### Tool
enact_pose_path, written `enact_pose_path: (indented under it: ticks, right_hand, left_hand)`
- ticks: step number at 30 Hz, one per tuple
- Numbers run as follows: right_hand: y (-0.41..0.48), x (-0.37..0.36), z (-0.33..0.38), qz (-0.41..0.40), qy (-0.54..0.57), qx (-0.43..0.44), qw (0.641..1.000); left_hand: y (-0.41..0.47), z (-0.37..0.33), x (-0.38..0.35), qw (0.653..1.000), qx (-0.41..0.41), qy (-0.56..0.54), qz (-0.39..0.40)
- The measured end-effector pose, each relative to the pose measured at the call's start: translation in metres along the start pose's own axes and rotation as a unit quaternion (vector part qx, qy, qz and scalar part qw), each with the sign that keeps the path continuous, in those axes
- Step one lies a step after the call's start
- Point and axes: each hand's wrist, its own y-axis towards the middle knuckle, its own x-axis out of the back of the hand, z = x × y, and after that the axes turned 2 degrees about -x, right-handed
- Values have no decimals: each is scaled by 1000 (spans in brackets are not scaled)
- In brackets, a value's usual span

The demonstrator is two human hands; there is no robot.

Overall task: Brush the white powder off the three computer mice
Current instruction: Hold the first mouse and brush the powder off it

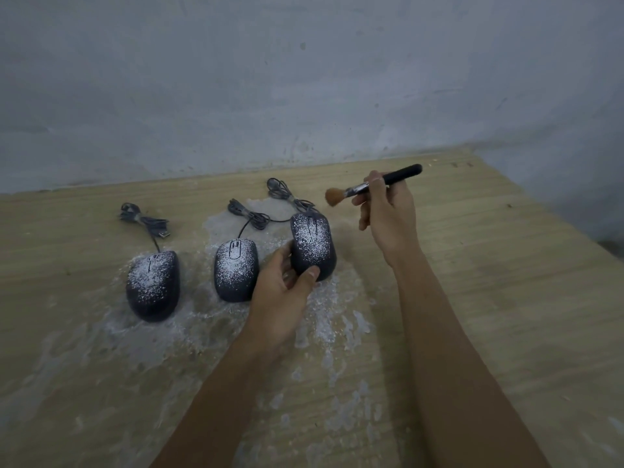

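Centre frame, the left hand [282, 282] grips the right mouse [312, 246], which is still powdered. The right hand [385, 211] pinches a brush [371, 185] just above it. The middle mouse [235, 270] and left mouse [153, 285] lie dusted on the table [506, 265]

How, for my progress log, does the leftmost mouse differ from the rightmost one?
The rightmost mouse is gripped by the left hand; the leftmost mouse lies untouched on the table. The brush in the right hand hovers by the rightmost mouse's front, far from the leftmost mouse. Both are dark, corded and speckled with white powder.
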Motion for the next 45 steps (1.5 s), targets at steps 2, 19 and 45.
enact_pose_path:
  ticks: [2,19,45]
  right_hand:
    - [2,1,4,12,31,8,999]
    - [-35,-14,-2,-22,138,-58,988]
    - [-30,-8,-8,-53,-27,38,997]
  left_hand:
    - [0,1,0,1000,2,-3,0]
    - [4,6,-1,1000,3,-3,-10]
    - [0,2,0,1000,2,-6,-6]
